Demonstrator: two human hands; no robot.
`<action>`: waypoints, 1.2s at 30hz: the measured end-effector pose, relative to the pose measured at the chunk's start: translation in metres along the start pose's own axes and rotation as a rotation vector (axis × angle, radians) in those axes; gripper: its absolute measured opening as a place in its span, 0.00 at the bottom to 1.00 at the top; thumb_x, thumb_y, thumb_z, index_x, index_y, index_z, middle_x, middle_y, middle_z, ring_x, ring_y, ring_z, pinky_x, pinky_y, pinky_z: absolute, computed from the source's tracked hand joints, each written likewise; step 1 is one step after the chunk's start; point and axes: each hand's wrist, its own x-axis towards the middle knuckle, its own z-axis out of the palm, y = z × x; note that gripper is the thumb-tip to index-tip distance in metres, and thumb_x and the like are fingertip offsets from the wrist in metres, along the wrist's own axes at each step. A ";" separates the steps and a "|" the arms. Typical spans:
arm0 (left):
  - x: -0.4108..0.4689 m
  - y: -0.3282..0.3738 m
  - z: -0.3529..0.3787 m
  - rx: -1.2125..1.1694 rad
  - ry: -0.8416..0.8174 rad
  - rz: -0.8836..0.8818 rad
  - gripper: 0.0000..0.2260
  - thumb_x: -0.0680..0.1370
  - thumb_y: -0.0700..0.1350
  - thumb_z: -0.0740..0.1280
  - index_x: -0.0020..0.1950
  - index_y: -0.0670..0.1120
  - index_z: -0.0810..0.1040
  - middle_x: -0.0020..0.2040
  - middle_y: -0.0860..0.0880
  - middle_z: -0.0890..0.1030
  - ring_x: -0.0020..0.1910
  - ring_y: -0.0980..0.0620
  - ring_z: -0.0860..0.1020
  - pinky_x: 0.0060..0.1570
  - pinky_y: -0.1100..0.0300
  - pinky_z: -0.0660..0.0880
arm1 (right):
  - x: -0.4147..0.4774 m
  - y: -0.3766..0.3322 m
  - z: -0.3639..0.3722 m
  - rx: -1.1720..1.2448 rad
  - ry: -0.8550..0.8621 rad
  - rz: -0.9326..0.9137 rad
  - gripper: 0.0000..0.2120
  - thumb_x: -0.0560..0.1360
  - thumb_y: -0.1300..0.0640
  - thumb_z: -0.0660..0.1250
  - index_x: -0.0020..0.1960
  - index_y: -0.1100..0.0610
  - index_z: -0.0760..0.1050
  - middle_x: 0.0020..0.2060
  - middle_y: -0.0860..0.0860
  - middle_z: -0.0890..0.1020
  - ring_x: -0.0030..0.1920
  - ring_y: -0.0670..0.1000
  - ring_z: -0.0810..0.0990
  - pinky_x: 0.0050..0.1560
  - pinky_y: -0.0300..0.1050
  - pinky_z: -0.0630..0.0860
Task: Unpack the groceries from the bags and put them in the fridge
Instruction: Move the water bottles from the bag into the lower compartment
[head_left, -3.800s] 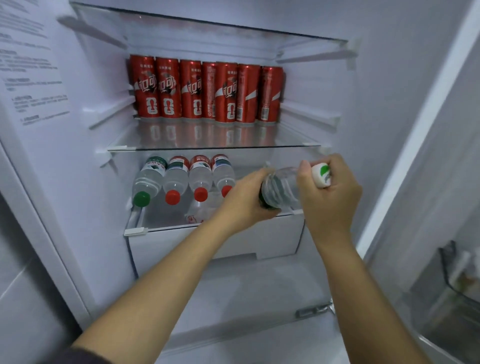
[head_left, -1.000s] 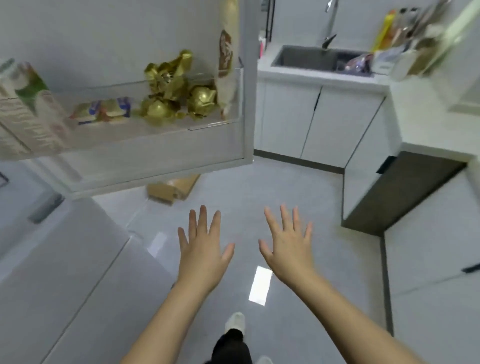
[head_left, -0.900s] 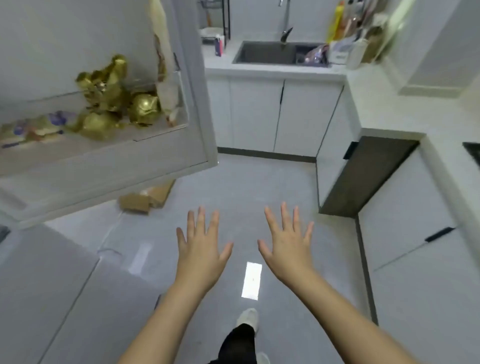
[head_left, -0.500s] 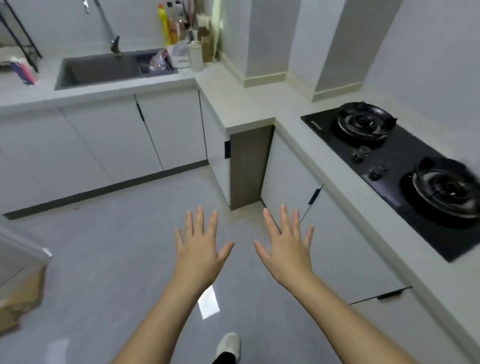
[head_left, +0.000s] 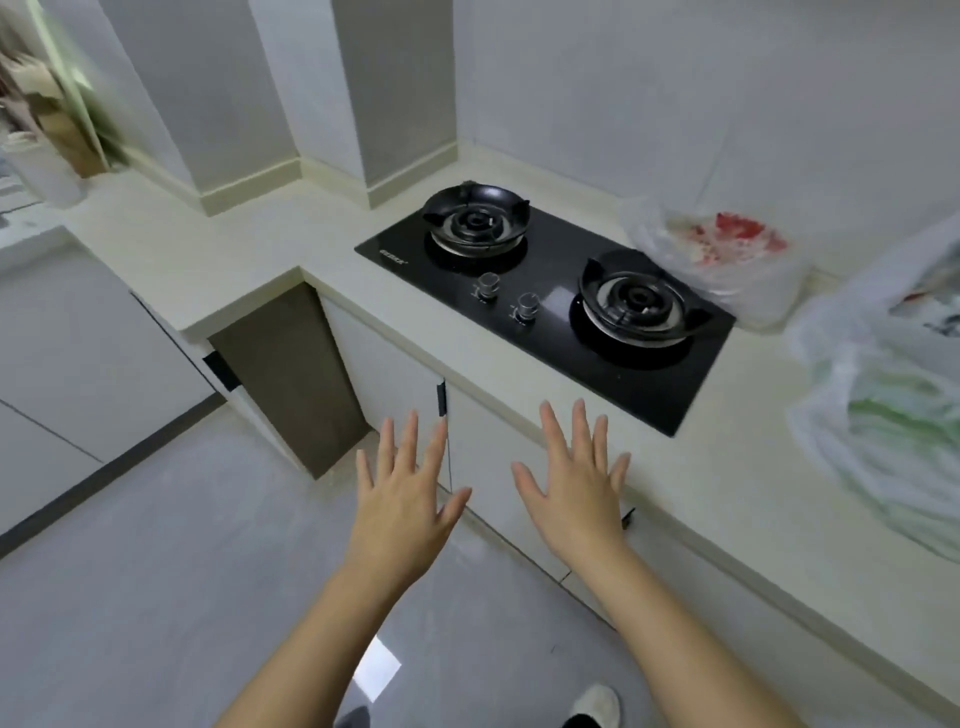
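Grocery bags (head_left: 883, 415) — now in view, left hand (head_left: 402, 512), right hand (head_left: 574, 499) still spread

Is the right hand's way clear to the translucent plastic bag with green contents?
Probably yes: the right hand is open, empty, and only bare cream countertop separates it from the translucent green-filled bag.
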 end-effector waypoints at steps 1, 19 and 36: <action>0.008 0.016 0.002 -0.004 -0.002 0.003 0.34 0.76 0.69 0.40 0.79 0.55 0.38 0.79 0.48 0.38 0.75 0.45 0.33 0.71 0.46 0.37 | 0.005 0.015 -0.009 0.012 0.013 0.010 0.34 0.81 0.39 0.52 0.78 0.43 0.36 0.77 0.51 0.34 0.76 0.56 0.30 0.73 0.63 0.35; 0.161 0.308 0.012 -0.124 -0.025 0.343 0.38 0.72 0.68 0.38 0.79 0.53 0.44 0.79 0.47 0.41 0.77 0.45 0.37 0.74 0.41 0.45 | 0.088 0.276 -0.174 0.040 0.266 0.278 0.33 0.80 0.44 0.57 0.79 0.44 0.44 0.79 0.51 0.39 0.78 0.57 0.37 0.74 0.63 0.42; 0.336 0.615 -0.006 -0.081 -0.068 1.013 0.28 0.80 0.55 0.58 0.77 0.48 0.55 0.74 0.45 0.62 0.71 0.43 0.65 0.63 0.49 0.67 | 0.170 0.507 -0.330 -0.213 0.474 0.754 0.20 0.78 0.55 0.60 0.69 0.58 0.67 0.66 0.60 0.67 0.63 0.62 0.70 0.58 0.53 0.71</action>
